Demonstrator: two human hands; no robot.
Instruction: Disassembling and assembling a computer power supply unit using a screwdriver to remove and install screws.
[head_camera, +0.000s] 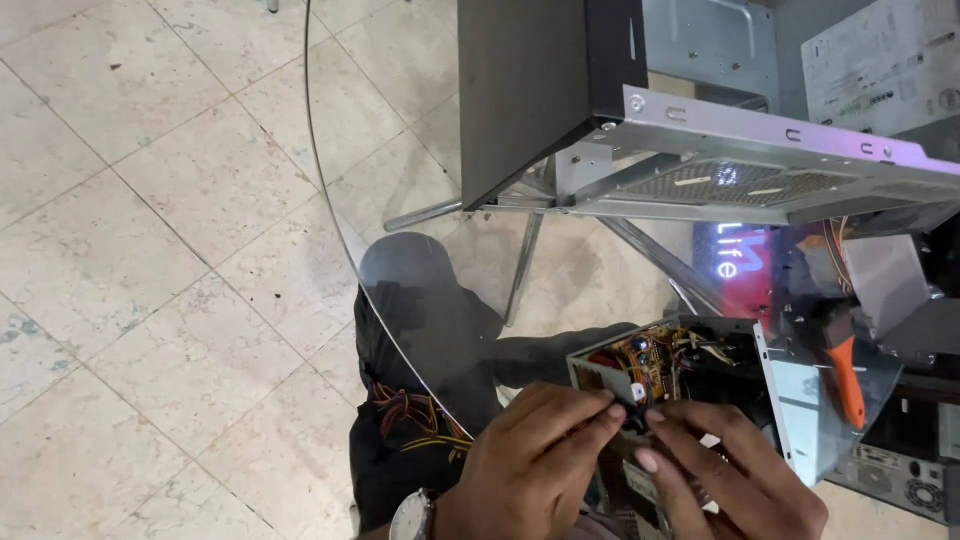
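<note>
An opened metal power supply box (600, 368) lies on a round glass table (330, 215), its circuit board (648, 362) and wires showing. My left hand (535, 465), with a wristwatch (412, 517), and my right hand (735, 470) meet at the box's near edge. Both pinch a small dark part or wire between fingertips; what exactly it is stays unclear. A bundle of coloured wires (420, 415) hangs below the table edge to the left of my left hand.
A large open computer case (620, 90) stands at the table's far side. The box's loose metal cover (810, 400) and an orange-handled tool (848, 375) lie right of the box. Another unit (900, 480) sits at far right. Tiled floor (150, 250) lies to the left.
</note>
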